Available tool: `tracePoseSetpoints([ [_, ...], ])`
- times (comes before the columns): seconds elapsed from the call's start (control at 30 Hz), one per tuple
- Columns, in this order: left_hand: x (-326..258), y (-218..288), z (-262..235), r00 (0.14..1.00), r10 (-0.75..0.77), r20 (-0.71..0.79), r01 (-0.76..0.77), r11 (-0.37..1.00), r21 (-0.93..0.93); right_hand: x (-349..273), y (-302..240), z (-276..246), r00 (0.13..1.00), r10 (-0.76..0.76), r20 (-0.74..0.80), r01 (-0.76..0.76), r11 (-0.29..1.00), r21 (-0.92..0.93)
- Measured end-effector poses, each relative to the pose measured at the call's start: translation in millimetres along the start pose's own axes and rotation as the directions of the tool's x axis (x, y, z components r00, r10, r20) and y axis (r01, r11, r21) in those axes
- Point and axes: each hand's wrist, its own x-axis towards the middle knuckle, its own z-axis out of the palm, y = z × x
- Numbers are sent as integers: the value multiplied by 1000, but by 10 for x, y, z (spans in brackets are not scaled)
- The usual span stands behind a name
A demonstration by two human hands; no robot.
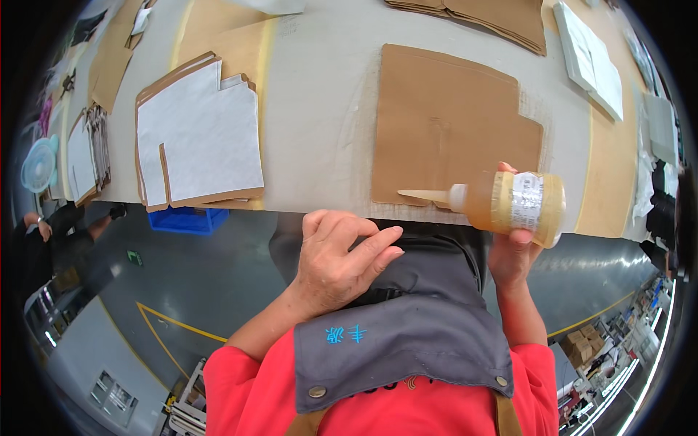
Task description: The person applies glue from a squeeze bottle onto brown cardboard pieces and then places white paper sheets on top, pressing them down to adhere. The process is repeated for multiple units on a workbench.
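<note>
My right hand [511, 260] is wrapped round a glue bottle [549, 207], a squat see-through one with yellowish contents, a pale label and a long pointed nozzle. The bottle lies tilted on its side in the air, its nozzle pointing left over the near edge of a flat brown sheet [451, 102]. That sheet has a notched right side and a short seam near its middle. My left hand [334, 254] hovers just off the table's front edge, left of the sheet. Its thumb and index finger stretch out slightly apart, the other fingers are bent, and nothing shows between them.
A stack of white-faced, brown-edged pieces [200, 131] lies left on the table [313, 109], above a blue bin [189, 220]. More brown sheets [480, 18] lie at the far side. White folded pieces [592, 62] are at far right. Another person [43, 229] is at left.
</note>
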Motion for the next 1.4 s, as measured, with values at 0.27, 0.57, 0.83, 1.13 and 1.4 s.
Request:
tracePoseSetpoints([
  [0.27, -5, -52, -37, 999, -28, -42, 27, 1000, -13, 224, -165, 238, 965, 239, 112, -262, 911, 318],
  [0.57, 183, -141, -44, 999, -32, -22, 30, 998, -63, 1304, -116, 447, 986, -138, 92, 127, 985, 114],
  [0.83, 163, -186, -16, 998, -69, -13, 67, 995, -75, 1364, -36, 433, 985, -131, 108, 122, 989, 85],
  [1.13, 97, -146, -21, 998, -47, -34, 44, 997, -67, 965, -35, 239, 985, -28, 169, 24, 999, 29],
  [1.4, 35, -81, -9, 997, -29, -75, 25, 998, -57, 533, -25, 209, 982, -37, 185, 35, 999, 9],
])
